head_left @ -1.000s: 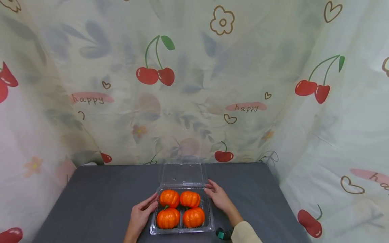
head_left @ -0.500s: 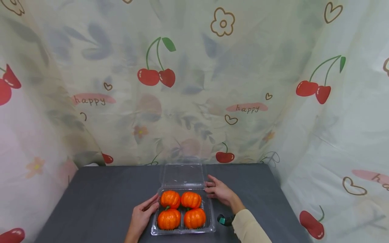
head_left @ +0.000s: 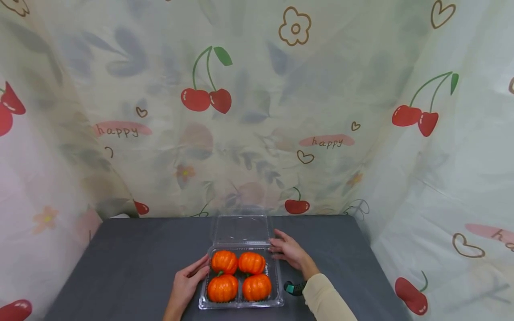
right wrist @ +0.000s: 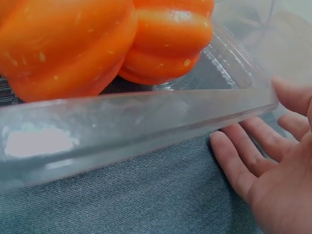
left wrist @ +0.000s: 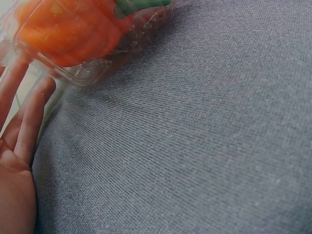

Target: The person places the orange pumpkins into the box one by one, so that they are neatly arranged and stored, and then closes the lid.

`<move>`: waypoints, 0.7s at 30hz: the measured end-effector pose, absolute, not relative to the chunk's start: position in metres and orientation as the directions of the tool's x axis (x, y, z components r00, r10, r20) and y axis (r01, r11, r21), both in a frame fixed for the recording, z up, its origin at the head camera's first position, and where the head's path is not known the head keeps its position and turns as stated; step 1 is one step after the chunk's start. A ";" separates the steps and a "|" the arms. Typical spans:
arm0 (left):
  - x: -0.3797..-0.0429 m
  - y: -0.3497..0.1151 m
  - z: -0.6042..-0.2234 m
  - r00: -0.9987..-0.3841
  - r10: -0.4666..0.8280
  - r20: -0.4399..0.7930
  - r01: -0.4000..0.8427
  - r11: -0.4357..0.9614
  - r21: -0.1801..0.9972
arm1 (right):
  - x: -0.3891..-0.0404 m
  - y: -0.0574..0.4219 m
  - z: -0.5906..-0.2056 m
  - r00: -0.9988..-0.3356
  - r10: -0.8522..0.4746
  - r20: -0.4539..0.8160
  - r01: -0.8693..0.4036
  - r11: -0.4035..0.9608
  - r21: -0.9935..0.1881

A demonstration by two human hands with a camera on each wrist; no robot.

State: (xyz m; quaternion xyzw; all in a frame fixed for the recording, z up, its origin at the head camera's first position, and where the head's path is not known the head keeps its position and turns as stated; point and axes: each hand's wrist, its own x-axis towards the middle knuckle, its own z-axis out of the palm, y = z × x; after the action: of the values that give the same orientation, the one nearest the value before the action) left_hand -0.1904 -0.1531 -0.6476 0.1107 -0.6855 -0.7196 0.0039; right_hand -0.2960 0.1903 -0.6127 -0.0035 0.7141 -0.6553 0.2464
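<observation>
A clear plastic clamshell box (head_left: 241,306) lies on the table with its lid (head_left: 242,229) raised at the back. Inside sit several small orange pumpkins (head_left: 257,287), set in two rows. My left hand (head_left: 186,285) is at the left side of the box, fingers extended and touching the wall; the left wrist view shows a green-stemmed pumpkin (left wrist: 73,31) through the plastic. At the back right corner is my right hand (head_left: 295,255), fingers spread and fairly straight. In the right wrist view its thumb (right wrist: 292,97) touches the rim while the other fingers lie outside the wall.
Dark grey cloth covers the table (head_left: 140,263). Behind it and at both sides hangs a pale curtain (head_left: 257,133) printed with cherries. A black band with a teal part (head_left: 295,288) shows beside my right sleeve (head_left: 327,298).
My right hand has shifted slightly back and to the right along the box edge, its fingers spreading a little. The left hand, box and pumpkins have stayed in place.
</observation>
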 end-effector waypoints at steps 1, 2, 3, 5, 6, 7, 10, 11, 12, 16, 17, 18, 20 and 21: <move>-0.190 -0.153 -0.648 -0.976 -0.159 -0.151 -0.143 -0.060 0.988 | -0.296 0.190 -0.614 -0.880 -0.329 -0.342 0.313 0.139 -0.939; -0.190 -0.153 -0.648 -0.976 -0.160 -0.150 -0.142 -0.060 0.988 | -0.296 0.190 -0.614 -0.882 -0.331 -0.336 0.307 0.138 -0.942; -0.190 -0.153 -0.648 -0.976 -0.160 -0.149 -0.141 -0.060 0.988 | -0.296 0.190 -0.614 -0.882 -0.333 -0.333 0.304 0.136 -0.943; -0.190 -0.153 -0.648 -0.976 -0.161 -0.147 -0.139 -0.064 0.988 | -0.296 0.190 -0.614 -0.883 -0.340 -0.324 0.294 0.137 -0.946; -0.191 -0.153 -0.648 -0.976 -0.160 -0.147 -0.139 -0.064 0.988 | -0.297 0.189 -0.614 -0.883 -0.342 -0.322 0.292 0.137 -0.946; -0.191 -0.152 -0.648 -0.976 -0.160 -0.146 -0.138 -0.062 0.989 | -0.297 0.189 -0.614 -0.882 -0.344 -0.321 0.293 0.133 -0.947; -0.191 -0.152 -0.648 -0.976 -0.163 -0.143 -0.136 -0.056 0.989 | -0.297 0.189 -0.614 -0.882 -0.348 -0.317 0.289 0.132 -0.948; -0.191 -0.152 -0.648 -0.976 -0.166 -0.141 -0.135 -0.046 0.990 | -0.297 0.189 -0.614 -0.883 -0.347 -0.318 0.289 0.134 -0.948; -0.191 -0.152 -0.649 -0.975 -0.174 -0.138 -0.134 -0.034 0.990 | -0.297 0.188 -0.615 -0.883 -0.342 -0.322 0.293 0.133 -0.947; -0.190 -0.153 -0.650 -0.971 -0.208 -0.118 -0.127 0.033 0.991 | -0.296 0.187 -0.616 -0.894 -0.316 -0.319 0.285 0.149 -0.947; -0.190 -0.153 -0.651 -0.970 -0.215 -0.115 -0.128 0.047 0.991 | -0.296 0.187 -0.616 -0.899 -0.307 -0.313 0.277 0.156 -0.948; -0.190 -0.153 -0.651 -0.969 -0.221 -0.113 -0.129 0.056 0.990 | -0.296 0.187 -0.616 -0.904 -0.296 -0.308 0.270 0.162 -0.949; -0.190 -0.154 -0.651 -0.967 -0.224 -0.120 -0.137 0.062 0.989 | -0.296 0.186 -0.616 -0.916 -0.272 -0.296 0.256 0.174 -0.951; -0.190 -0.154 -0.651 -0.967 -0.222 -0.123 -0.140 0.063 0.988 | -0.296 0.185 -0.616 -0.921 -0.262 -0.289 0.249 0.178 -0.952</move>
State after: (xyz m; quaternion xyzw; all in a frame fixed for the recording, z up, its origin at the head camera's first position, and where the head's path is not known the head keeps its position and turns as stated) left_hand -0.1900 -0.1540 -0.6511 0.1243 -0.7285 -0.6730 0.0305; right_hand -0.2957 0.1850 -0.6161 -0.0045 0.7411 -0.6412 0.1992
